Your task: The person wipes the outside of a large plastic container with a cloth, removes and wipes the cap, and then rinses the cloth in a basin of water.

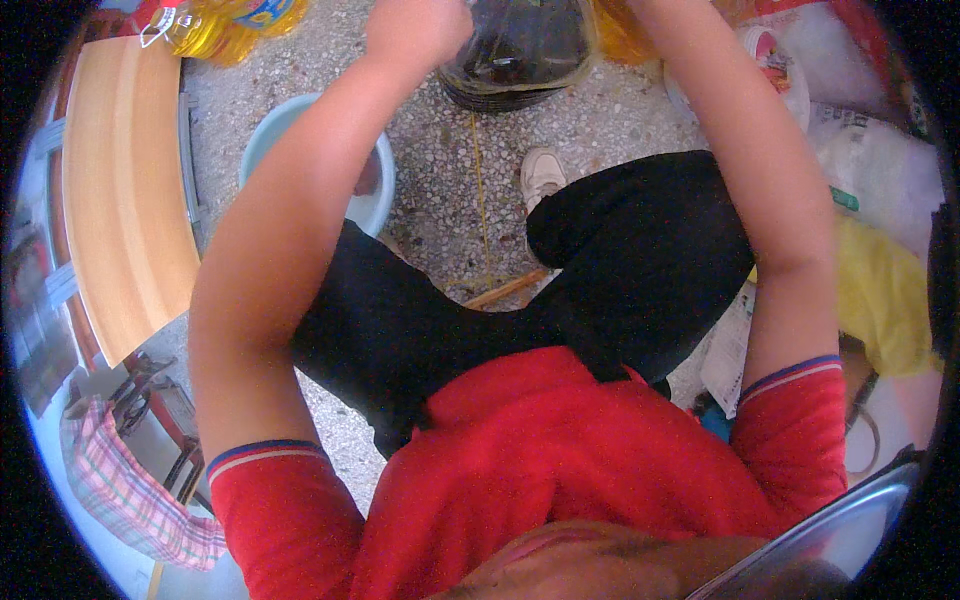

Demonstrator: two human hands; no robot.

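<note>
My left hand (421, 31) is at the top edge, blurred, its fingers curled beside the left side of a dark container with clear plastic over it (517, 45). Whether the hand grips the plastic cannot be made out. My right forearm reaches up past the container's right side, and my right hand is out of view above the frame. The container stands on the speckled terrazzo floor (442, 180) in front of my feet. Under my left forearm, partly hidden, is a light blue plastic basin (386, 180) with something reddish-brown inside.
Bottles of yellow oil (217, 34) stand at the upper left, above a curved-looking wooden board (127, 195). Plastic bags (874, 161) and a yellow cloth or bag (885, 292) lie at right. A checked cloth (135, 487) is at lower left. An orange-yellow container (622, 37) stands behind my right forearm.
</note>
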